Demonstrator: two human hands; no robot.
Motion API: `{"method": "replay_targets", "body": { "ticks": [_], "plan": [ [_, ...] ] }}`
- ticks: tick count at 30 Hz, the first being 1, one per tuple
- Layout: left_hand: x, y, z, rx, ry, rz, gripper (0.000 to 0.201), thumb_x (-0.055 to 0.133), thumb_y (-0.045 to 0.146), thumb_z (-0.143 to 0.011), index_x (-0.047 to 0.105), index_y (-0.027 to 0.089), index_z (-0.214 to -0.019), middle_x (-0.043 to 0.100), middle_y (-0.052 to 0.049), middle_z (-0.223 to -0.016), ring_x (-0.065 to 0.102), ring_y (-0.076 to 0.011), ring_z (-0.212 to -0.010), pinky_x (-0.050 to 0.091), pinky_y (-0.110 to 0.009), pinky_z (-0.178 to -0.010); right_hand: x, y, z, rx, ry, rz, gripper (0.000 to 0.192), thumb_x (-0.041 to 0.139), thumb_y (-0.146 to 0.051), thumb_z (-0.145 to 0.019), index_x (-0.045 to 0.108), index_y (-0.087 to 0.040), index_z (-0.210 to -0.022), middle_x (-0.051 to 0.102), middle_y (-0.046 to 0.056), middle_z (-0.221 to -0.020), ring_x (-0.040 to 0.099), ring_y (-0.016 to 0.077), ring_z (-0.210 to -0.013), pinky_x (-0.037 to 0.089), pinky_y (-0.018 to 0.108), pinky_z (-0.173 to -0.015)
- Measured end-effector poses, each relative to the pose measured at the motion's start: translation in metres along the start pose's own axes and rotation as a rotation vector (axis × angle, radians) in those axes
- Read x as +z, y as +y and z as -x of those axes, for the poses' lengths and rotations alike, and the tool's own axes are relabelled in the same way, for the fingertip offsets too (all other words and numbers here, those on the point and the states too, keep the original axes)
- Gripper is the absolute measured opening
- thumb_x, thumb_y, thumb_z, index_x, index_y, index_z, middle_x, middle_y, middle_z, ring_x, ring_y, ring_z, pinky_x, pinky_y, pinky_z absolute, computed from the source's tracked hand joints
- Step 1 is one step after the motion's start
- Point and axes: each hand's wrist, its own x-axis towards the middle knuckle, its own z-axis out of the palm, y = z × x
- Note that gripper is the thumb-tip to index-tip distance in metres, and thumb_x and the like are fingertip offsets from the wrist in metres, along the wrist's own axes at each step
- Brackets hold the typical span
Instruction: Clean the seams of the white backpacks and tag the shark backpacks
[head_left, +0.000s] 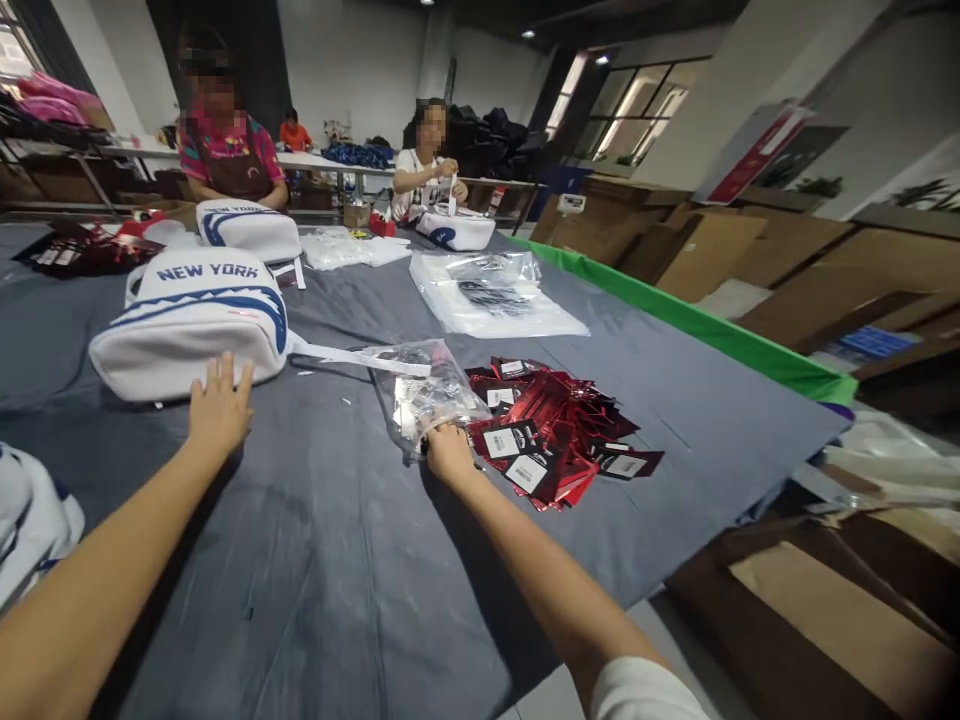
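Note:
A white backpack with "NEW YORK" lettering and blue trim lies on the grey-covered table. My left hand is open, its spread fingers resting against the backpack's near side. A white strap runs from the backpack to a clear plastic bag of small items. At the near edge of that bag, my right hand is closed, with something dark at its fingers that I cannot make out. Just right of it lies a pile of red and black hang tags with white barcode labels.
Clear plastic bags lie flat farther back. Two people sit across the table with similar backpacks. More red tags are at the far left, white fabric at near left. A green edge and cardboard boxes border the right.

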Motion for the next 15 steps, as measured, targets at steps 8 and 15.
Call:
{"method": "replay_targets", "body": {
  "ticks": [8, 15],
  "plan": [
    [0.009, 0.11, 0.061, 0.294, -0.1, 0.508, 0.062, 0.052, 0.037, -0.095, 0.037, 0.014, -0.15, 0.03, -0.019, -0.16, 0.026, -0.0311, -0.15, 0.034, -0.05, -0.118, 0.001, -0.026, -0.029, -0.076, -0.013, -0.048, 0.069, 0.047, -0.012, -0.09, 0.029, -0.025, -0.156, 0.031, 0.017, -0.16, 0.042, 0.0338, -0.137, 0.032, 0.05, -0.109],
    [0.021, 0.207, 0.016, 0.269, -0.253, 0.758, 0.047, 0.046, 0.02, -0.096, 0.05, 0.014, -0.142, 0.047, -0.017, -0.151, 0.042, -0.0274, -0.142, 0.041, -0.044, -0.115, 0.012, -0.047, -0.021, -0.097, 0.041, -0.011, 0.059, 0.041, -0.015, -0.094, 0.034, -0.018, -0.153, 0.033, 0.019, -0.159, 0.031, 0.0307, -0.145, 0.038, 0.046, -0.108]
  ]
}}
